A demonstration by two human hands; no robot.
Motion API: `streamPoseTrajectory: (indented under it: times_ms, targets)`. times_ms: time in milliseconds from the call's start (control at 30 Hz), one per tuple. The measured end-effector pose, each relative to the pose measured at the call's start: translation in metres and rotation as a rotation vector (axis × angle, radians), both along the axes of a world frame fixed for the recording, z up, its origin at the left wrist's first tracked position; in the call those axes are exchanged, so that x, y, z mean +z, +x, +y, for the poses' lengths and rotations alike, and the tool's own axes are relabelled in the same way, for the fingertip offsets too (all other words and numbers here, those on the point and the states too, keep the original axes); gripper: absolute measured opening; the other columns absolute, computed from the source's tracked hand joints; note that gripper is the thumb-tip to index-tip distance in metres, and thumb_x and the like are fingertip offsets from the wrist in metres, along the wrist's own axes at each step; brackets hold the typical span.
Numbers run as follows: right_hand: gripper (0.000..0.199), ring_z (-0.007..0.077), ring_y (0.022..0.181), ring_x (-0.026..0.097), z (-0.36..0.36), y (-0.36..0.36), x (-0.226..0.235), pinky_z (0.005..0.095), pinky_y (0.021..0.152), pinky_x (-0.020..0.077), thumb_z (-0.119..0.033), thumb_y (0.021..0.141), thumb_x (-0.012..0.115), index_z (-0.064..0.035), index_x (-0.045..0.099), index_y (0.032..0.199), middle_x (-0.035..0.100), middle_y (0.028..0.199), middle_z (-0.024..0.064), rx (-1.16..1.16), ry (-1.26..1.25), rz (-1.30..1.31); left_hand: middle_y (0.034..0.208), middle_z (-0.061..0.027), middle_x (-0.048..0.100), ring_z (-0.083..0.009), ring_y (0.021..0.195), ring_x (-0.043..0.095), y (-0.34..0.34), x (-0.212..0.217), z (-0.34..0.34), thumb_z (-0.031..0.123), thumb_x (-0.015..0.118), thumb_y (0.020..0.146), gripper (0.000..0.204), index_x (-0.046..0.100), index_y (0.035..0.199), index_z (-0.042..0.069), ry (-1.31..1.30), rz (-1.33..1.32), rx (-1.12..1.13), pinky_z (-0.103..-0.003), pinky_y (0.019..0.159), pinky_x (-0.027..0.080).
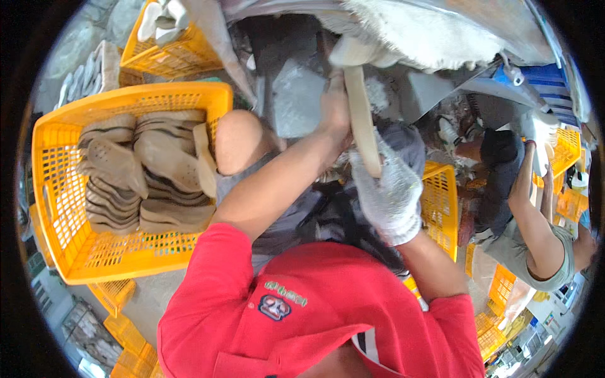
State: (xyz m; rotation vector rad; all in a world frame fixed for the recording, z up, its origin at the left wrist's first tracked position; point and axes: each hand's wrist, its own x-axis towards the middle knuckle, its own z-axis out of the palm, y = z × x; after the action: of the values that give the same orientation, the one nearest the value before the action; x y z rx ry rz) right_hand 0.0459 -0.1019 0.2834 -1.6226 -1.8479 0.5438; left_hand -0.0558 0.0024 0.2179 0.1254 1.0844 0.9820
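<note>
Now | left hand [336, 108] gripping tan sole [362, 120] near top; gloved right hand [392, 195] curled round lower end | left hand could scrape pale rounded part [348, 53] if sole slips

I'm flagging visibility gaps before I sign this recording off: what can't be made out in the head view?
All in the head view:
- Left hand: its fingertips, hidden at the tan piece.
- Tan piece's upper end: contact with the pale thing is unclear, blurred there.
- Orange crate at right: contents, hidden by the gloved right hand and forearm.
- Upper-left crate: cut off by the top edge.
</note>
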Motion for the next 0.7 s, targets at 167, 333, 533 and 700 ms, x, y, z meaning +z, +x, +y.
streamPoseTrajectory:
  times_ms: [167,333,533,700]
  targets:
    - [0.023,0.0327,0.078,0.072,0.069,-0.003,-0.008,0.0388,0.069,0.0567,-0.028,0.095,0.071,-0.0047,0.075,0.098,0.075,0.091,0.0125,0.047,0.340,-0.205,0.126,-0.0210,0.063,-0.0349,0.118,0.062,0.003,-0.035,0.006,0.042,0.024,0.112,0.057,0.045,0.143,-0.001,0.684,0.665,-0.064,-0.050,0.104,0.046]
    - [0.043,0.0114,0.096,0.063,0.065,0.009,0.009,0.0315,0.087,0.0532,-0.017,0.083,0.081,-0.0048,0.068,0.123,0.070,0.103,0.0063,0.240,-0.547,0.346,0.111,-0.0183,0.065,-0.0310,0.098,0.068,0.006,-0.055,0.016,0.067,0.020,0.107,0.080,0.049,0.138,-0.002,0.010,-0.291,0.040,-0.050,0.088,0.059]
    - [0.068,0.0133,0.100,0.065,0.066,-0.005,0.003,0.0338,0.091,0.0543,-0.010,0.078,0.085,-0.0060,0.054,0.139,0.067,0.109,0.0029,0.218,-0.665,0.711,0.088,-0.0128,0.066,-0.0287,0.072,0.068,0.003,-0.060,0.046,0.071,0.021,0.104,0.085,0.056,0.124,-0.003,0.275,-0.071,0.064,-0.044,0.063,0.063]
    - [0.053,0.0222,0.094,0.070,0.019,-0.007,0.034,0.0334,0.086,0.0547,-0.021,0.083,0.082,-0.0012,0.061,0.128,0.072,0.106,0.0100,0.094,-0.568,0.342,0.094,-0.0142,0.066,-0.0302,0.079,0.068,0.005,-0.039,0.017,0.072,0.023,0.103,0.084,0.055,0.127,-0.003,0.130,-0.068,0.009,-0.045,0.068,0.063]
